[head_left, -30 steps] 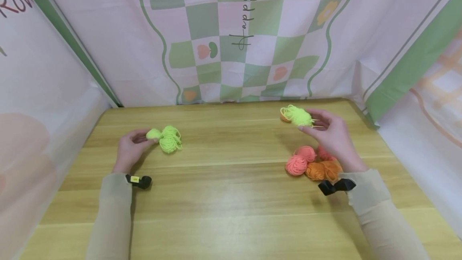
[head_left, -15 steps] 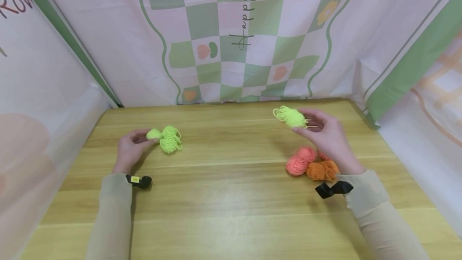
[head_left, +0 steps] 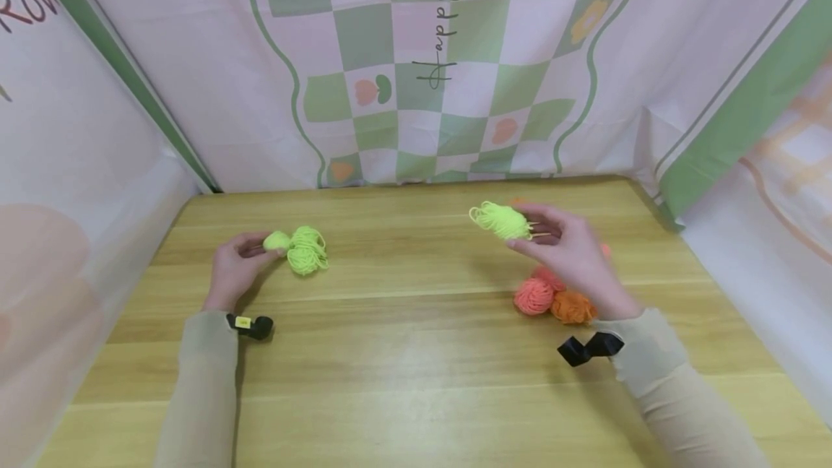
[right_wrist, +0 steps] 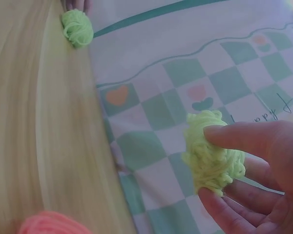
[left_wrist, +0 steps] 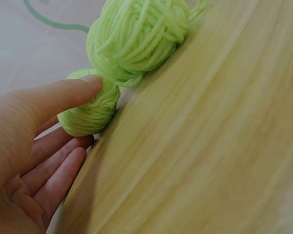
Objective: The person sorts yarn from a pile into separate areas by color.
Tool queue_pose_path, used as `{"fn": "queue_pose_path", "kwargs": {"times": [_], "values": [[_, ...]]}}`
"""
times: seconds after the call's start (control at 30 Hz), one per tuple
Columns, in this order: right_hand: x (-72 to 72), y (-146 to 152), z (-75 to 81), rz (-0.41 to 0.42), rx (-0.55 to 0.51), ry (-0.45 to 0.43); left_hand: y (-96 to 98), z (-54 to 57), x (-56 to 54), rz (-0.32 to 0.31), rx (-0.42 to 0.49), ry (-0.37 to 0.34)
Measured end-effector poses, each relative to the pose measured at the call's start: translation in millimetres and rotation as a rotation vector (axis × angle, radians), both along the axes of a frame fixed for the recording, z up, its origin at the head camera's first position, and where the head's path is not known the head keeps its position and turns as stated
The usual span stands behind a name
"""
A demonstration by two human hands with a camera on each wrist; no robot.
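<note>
On the left of the table, my left hand (head_left: 237, 271) pinches a small yellow-green yarn ball (left_wrist: 90, 109) between thumb and fingers. Touching that ball is a larger, looser yellow-green yarn ball (head_left: 307, 250) resting on the wood. My right hand (head_left: 572, 251) holds another yellow-green yarn ball (head_left: 502, 221) above the right side of the table, with loose loops hanging off its left end. In the right wrist view, thumb and fingertips grip this yarn ball (right_wrist: 215, 153) from both sides.
Below my right hand lie coral yarn balls (head_left: 534, 296) and an orange yarn ball (head_left: 573, 307), partly hidden by the hand and wrist. A bit of orange (head_left: 518, 202) shows behind the right hand. A patterned curtain (head_left: 416, 121) stands along the back edge of the wooden table (head_left: 390, 352).
My right hand has moved left and slightly toward me, carrying its yellow-green yarn ball. My left hand and the two yarn balls by it have stayed in place.
</note>
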State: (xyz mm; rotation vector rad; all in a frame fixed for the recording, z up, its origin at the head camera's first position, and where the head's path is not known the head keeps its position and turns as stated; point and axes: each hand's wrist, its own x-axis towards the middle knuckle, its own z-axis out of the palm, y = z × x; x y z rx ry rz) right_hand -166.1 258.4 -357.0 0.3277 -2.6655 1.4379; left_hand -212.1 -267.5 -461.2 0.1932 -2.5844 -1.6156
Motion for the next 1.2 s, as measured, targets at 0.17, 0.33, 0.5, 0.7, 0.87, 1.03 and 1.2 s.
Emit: {"fn": "queue_pose_path", "kwargs": {"times": [0.17, 0.33, 0.5, 0.7, 0.87, 1.03, 1.2], "values": [[1.0, -9.5, -5.0, 0.031, 0.005, -0.021, 0.0, 0.0, -0.4, 0.001, -0.001, -0.005], [2.6, -20.4, -12.9, 0.091, 0.001, -0.033, -0.1, -0.1, -0.8, -0.001, -0.005, 0.002], [2.7, -31.0, -25.5, 0.127, -0.004, -0.028, 0.1, 0.0, -1.3, -0.003, -0.005, 0.007], [3.7, -46.8, -40.5, 0.176, -0.006, -0.054, 0.7, 0.7, -0.5, -0.002, -0.018, 0.011], [4.1, -58.2, -51.9, 0.23, -0.003, -0.076, 0.7, 0.3, 0.2, 0.0, -0.016, 0.01], [1.2, -69.1, -63.6, 0.267, -0.003, -0.081, 0.6, 0.1, 0.5, 0.001, -0.008, 0.006], [-1.5, -82.2, -71.5, 0.3, 0.015, -0.074, 0.6, 0.5, 0.7, 0.002, -0.01, 0.005]]}}
